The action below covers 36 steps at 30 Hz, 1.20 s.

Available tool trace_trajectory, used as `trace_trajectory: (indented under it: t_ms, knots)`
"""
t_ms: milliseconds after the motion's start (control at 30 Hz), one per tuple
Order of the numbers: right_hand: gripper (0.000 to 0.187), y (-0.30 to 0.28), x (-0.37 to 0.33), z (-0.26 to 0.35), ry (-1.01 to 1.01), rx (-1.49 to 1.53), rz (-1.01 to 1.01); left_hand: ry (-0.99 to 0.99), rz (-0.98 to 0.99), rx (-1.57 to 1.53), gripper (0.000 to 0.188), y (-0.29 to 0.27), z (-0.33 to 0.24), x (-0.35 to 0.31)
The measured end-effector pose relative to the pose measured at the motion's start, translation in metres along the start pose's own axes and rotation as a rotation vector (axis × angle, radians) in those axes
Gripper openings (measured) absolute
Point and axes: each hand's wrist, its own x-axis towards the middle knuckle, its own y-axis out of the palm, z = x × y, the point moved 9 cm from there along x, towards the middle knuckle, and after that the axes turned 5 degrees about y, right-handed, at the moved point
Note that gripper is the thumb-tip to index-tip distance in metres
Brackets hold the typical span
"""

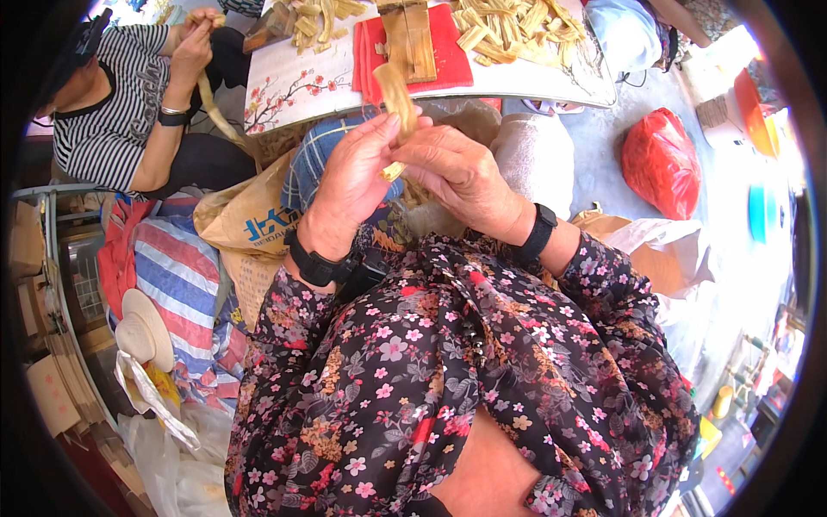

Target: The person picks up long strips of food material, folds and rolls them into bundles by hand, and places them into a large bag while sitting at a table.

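Note:
A yellow-brown dried, fibrous strip (394,93) stands up between my hands, in front of the table's near edge. My left hand (357,164) grips it from the left, thumb and fingers pressed on its lower part. From the other side, my right hand (465,177) is closed at the strip's lower end, its fingertips bent around it and partly hidden. A short yellow end of strip pokes out below the fingers. Beyond them a wooden block (409,41) rests on a red cloth (372,65) on the white, flower-painted table (301,99).
Similar strips lie in a right pile (525,30) and a left pile (319,19) on the table. At left sits a person (129,112) holding a long strip. Around me are a brown sack (237,207), a striped bag (177,271) and a red plastic bag (662,164).

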Motion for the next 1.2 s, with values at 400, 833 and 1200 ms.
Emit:
trace_trajectory:
  t_ms: [400,833,1200]
  knots:
    - [0.012,-0.004,0.030,0.032,-0.212,-0.325,0.015,0.066,0.283,0.029,0.022,0.015,-0.004,-0.009]
    - [0.012,-0.003,0.015,-0.048,0.608,0.417,-0.111,1.050,-0.160,1.312,0.018,0.052,-0.066,-0.038]
    - [0.023,-0.011,0.019,-0.005,0.262,0.139,-0.068,1.178,-0.101,1.341,0.015,0.062,-0.072,-0.041]
